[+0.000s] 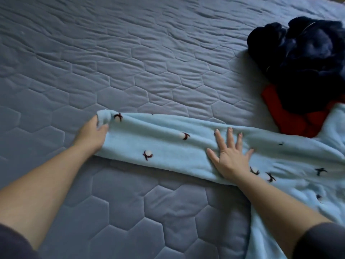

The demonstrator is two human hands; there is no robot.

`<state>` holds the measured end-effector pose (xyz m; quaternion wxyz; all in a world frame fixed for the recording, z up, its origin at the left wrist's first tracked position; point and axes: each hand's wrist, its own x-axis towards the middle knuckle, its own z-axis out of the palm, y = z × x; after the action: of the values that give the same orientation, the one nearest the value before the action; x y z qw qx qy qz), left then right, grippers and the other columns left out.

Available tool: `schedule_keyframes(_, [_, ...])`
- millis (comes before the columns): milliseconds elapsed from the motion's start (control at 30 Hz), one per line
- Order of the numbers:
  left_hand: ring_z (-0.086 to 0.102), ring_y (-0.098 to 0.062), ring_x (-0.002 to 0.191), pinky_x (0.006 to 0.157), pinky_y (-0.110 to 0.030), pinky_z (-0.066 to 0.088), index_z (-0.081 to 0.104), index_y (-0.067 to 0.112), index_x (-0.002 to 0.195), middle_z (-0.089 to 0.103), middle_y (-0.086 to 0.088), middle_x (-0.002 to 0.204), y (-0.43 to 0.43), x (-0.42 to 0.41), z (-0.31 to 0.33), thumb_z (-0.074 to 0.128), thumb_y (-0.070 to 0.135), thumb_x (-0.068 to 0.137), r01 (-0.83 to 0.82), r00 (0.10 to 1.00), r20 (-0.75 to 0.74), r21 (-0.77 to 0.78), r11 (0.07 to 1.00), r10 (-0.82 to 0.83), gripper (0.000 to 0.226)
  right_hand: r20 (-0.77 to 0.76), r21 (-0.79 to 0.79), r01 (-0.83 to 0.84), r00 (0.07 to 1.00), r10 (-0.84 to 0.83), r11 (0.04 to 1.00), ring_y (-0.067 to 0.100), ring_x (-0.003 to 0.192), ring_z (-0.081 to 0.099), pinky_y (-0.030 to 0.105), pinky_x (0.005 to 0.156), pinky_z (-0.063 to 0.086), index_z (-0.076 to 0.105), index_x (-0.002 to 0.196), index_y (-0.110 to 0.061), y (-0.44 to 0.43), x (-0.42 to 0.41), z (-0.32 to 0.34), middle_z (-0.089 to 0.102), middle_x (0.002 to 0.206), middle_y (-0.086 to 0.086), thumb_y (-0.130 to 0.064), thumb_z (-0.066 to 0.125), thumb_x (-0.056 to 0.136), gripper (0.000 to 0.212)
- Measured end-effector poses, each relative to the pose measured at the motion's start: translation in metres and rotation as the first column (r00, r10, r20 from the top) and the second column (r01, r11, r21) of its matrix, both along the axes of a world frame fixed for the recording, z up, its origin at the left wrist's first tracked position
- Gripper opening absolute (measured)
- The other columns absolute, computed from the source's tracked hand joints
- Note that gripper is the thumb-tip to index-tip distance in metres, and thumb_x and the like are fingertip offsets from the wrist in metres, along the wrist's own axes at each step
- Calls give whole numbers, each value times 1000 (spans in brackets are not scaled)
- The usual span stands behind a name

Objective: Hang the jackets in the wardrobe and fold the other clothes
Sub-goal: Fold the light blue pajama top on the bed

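Note:
A light blue fleece garment (168, 144) with small dark-and-white motifs lies stretched across the bed, one long part running left. My left hand (93, 132) grips the far left end of that part, fingers curled round the bunched edge. My right hand (230, 157) presses flat on the fleece near the middle, fingers spread. At the right, a dark navy garment (306, 60) sits crumpled in a heap on top of a red garment (291, 120). The blue fleece runs off the right and bottom edges of the view.
Everything lies on a grey quilted bedspread (130, 53) with a hexagon pattern that fills the view. Its far edge shows at the top right corner.

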<state>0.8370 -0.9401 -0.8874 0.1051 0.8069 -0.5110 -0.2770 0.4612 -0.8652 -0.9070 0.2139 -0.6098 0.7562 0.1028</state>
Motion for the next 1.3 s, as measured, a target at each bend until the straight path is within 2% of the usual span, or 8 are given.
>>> schedule_keyframes(100, [53, -44, 106, 84, -48, 43, 48, 12, 106, 56, -25, 117, 5, -6, 9, 57, 27, 87, -120, 955, 253, -142, 982, 154, 26, 4, -207, 3, 1000, -2, 978, 25, 147, -14, 68, 108, 2, -2, 149, -44, 5, 2, -4, -17, 160, -7, -74, 17, 82, 76])
schedule_keyframes(200, [43, -42, 122, 97, -60, 33, 46, 7, 125, 46, -25, 132, 12, -36, 15, 63, 17, 80, 308, 853, 510, -320, 896, -111, 50, -83, -150, -81, 994, 70, 985, 29, 146, -16, 70, 109, 3, -4, 150, -42, 7, 6, -15, -17, 160, -3, -74, 14, 80, 79])
schedule_keyframes(433, [8, -29, 148, 109, -68, 2, 21, 38, 149, 14, -1, 160, 53, -147, -16, 22, 60, 87, 901, 307, 511, 118, 419, -803, 67, -84, -106, -98, 992, 89, 990, 30, 145, -19, 74, 103, 4, -10, 149, -40, 2, 2, -36, -22, 158, -4, -80, 9, 72, 89])
schedule_keyframes(633, [11, -32, 146, 108, -65, 8, 24, 47, 146, 15, -6, 160, 82, -70, -24, 12, 76, 79, 526, 691, 493, 158, 836, -528, 74, -73, -47, -93, 993, 90, 995, 31, 144, -21, 76, 102, 3, -12, 148, -40, -2, 3, -27, -26, 157, -4, -82, 12, 71, 91])
schedule_keyframes(767, [11, -27, 146, 109, -64, 12, 30, 29, 148, 23, -7, 157, 79, -40, -7, 27, 63, 91, 317, 817, 480, 91, 944, -321, 66, -89, -97, -125, 989, 116, 987, 34, 144, -20, 74, 105, 1, -10, 150, -38, -1, 22, -13, -23, 158, 1, -79, 15, 76, 88])
schedule_keyframes(900, [36, -34, 133, 105, -47, 33, 44, 7, 136, 39, -15, 146, 57, -43, 3, 60, 31, 87, 129, 960, 277, -320, 939, -37, 57, -15, -175, -379, 924, 382, 909, 32, 145, -20, 72, 107, -1, -6, 148, -45, -11, 78, -6, -21, 159, -4, -75, 13, 80, 77])
schedule_keyframes(1033, [45, -36, 125, 100, -42, 36, 39, 5, 136, 45, -18, 139, 20, -30, 6, 62, 45, 85, -296, 954, -8, -215, 931, 301, 68, 70, -193, -470, 869, 489, 862, 32, 144, -22, 74, 105, -4, -3, 147, -48, -32, 132, -8, -19, 159, -6, -75, 13, 81, 74])
schedule_keyframes(1300, [57, -39, 107, 75, -37, 38, 58, 11, 114, 63, -19, 115, 21, -7, -40, 45, 60, 89, -233, 947, 230, 12, 972, 225, 56, -26, -224, -511, 854, 519, 830, 33, 145, -19, 75, 102, -7, -3, 148, -46, -32, 150, -39, -16, 160, -2, -76, 9, 76, 79])
